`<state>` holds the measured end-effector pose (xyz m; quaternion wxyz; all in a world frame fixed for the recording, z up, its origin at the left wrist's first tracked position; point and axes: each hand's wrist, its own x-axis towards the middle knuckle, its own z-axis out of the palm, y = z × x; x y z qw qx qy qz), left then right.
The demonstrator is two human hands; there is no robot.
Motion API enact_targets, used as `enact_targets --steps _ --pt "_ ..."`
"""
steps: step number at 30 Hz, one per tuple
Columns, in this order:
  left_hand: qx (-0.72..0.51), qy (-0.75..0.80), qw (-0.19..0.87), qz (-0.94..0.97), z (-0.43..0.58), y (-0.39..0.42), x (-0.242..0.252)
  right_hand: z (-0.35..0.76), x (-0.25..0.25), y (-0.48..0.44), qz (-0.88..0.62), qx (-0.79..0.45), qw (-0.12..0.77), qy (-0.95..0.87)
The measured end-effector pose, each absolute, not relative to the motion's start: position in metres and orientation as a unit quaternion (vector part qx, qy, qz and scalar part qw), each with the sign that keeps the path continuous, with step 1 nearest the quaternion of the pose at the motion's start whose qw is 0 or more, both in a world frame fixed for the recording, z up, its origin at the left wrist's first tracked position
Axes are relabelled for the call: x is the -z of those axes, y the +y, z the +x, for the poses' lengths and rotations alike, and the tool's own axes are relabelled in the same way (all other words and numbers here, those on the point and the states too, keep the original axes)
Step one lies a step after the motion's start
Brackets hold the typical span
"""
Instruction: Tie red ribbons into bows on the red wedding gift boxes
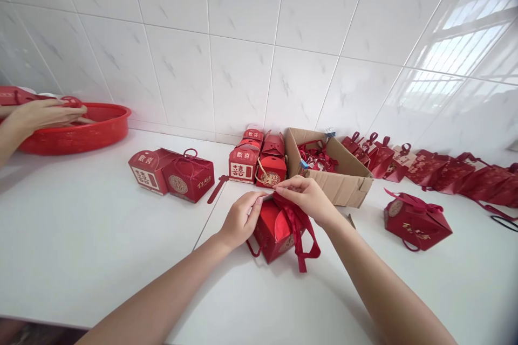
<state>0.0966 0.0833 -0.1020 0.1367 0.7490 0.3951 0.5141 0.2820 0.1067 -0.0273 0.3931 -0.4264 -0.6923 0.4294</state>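
Note:
A small red gift box (274, 233) with a dark red ribbon (300, 234) stands on the white table (89, 248) in front of me. My left hand (242, 219) grips the box's upper left side, fingers closed on it. My right hand (306, 197) pinches the ribbon at the top of the box. The ribbon's loose ends hang down the box's right side onto the table.
Finished red boxes (174, 173) (259, 161) stand behind, one (416, 222) to the right, and a row (445, 170) along the tiled wall. An open cardboard carton (335, 178) holds red ribbons. At far left another person's hand (44, 114) rests on a red tray (76, 135).

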Motion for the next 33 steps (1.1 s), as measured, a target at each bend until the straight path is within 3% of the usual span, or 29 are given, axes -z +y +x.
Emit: enact_targets --steps 9,11,17,20,25,30,33 --pt "-0.512 0.416 0.122 0.742 0.1 0.082 0.101 0.311 -0.025 0.066 -0.408 -0.276 0.494 -0.716" --pt "-0.513 0.414 0.122 0.742 0.1 0.081 0.101 0.312 -0.024 0.068 -0.416 -0.285 0.439 -0.744" --pt "-0.505 0.407 0.12 0.752 0.098 0.082 0.101 0.327 -0.003 0.098 -0.512 -0.239 0.149 -0.812" --pt "-0.504 0.406 0.116 0.753 0.098 0.083 0.101 0.343 -0.002 0.107 -0.553 -0.203 0.067 -0.806" --pt "-0.496 0.415 0.122 0.753 0.098 0.083 0.1 0.339 0.016 0.119 -0.614 -0.221 0.003 -0.757" --pt "-0.498 0.411 0.12 0.754 0.098 0.082 0.098 0.313 0.049 0.132 -0.644 -0.211 0.028 -0.735" --pt "-0.499 0.414 0.112 0.753 0.098 0.083 0.098 0.315 0.041 0.13 -0.632 -0.229 0.041 -0.739"
